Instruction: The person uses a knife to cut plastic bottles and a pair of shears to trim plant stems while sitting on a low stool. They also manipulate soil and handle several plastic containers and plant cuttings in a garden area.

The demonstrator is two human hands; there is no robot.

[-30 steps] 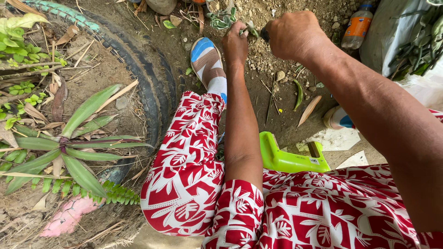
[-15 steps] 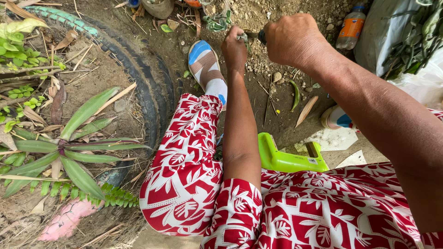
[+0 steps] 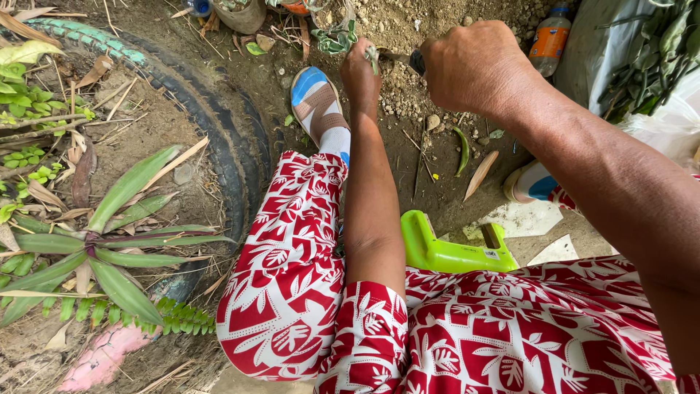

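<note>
My left hand [image 3: 361, 73] reaches out over the bare soil and pinches a small green plant stem [image 3: 372, 57]. Close beside it, my right hand [image 3: 474, 66] is closed around the dark handle of a knife [image 3: 416, 61] whose blade points toward the stem. Both arms stretch forward over my red and white patterned clothing [image 3: 292, 277]. My left foot wears a blue and brown sandal [image 3: 315, 102] just left of the left hand.
A half-buried tyre [image 3: 219, 138] rings a bed with a long-leaved plant [image 3: 117, 241] on the left. A lime green plastic stool [image 3: 445, 252] is under me. An orange bottle [image 3: 548, 38], bagged greenery [image 3: 649, 58] and pots [image 3: 244, 13] lie around the far edge.
The view has tilted slightly; both hands sit a little lower in frame, still together at the plant stem. The grips are unchanged.
</note>
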